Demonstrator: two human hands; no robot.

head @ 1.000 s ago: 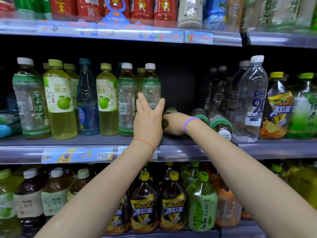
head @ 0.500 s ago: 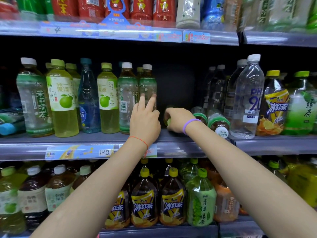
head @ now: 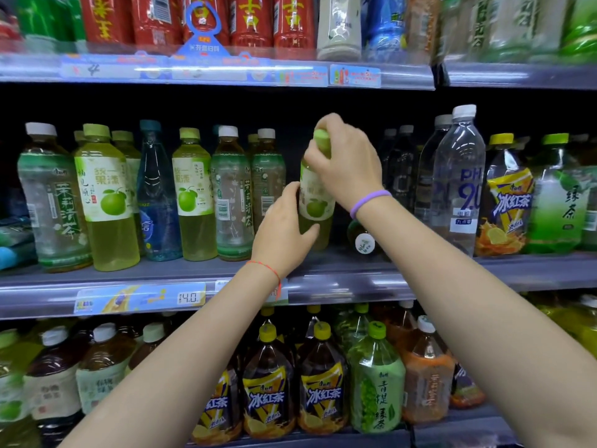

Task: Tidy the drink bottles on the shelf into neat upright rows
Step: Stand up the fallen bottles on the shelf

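Note:
A yellow-green apple drink bottle (head: 315,202) stands upright in the gap on the middle shelf (head: 339,279). My right hand (head: 347,163) grips its neck and green cap from above. My left hand (head: 281,231) holds its lower body from the left. Just right of it a bottle with a white cap (head: 363,240) lies on its side, cap toward me, partly hidden by my right wrist. To the left stand upright green tea bottles (head: 232,195) and matching apple drink bottles (head: 193,195).
Tall clear water bottles (head: 458,179) and iced tea bottles (head: 507,202) stand to the right. The upper shelf holds red bottles (head: 252,21). The lower shelf carries large iced tea (head: 268,392) and green tea bottles (head: 376,383). A price strip (head: 190,297) lines the shelf edge.
My right hand lifted the lying apple drink bottle by its cap end and stood it upright. My left hand shifted from the neighbouring green tea bottle onto its lower body.

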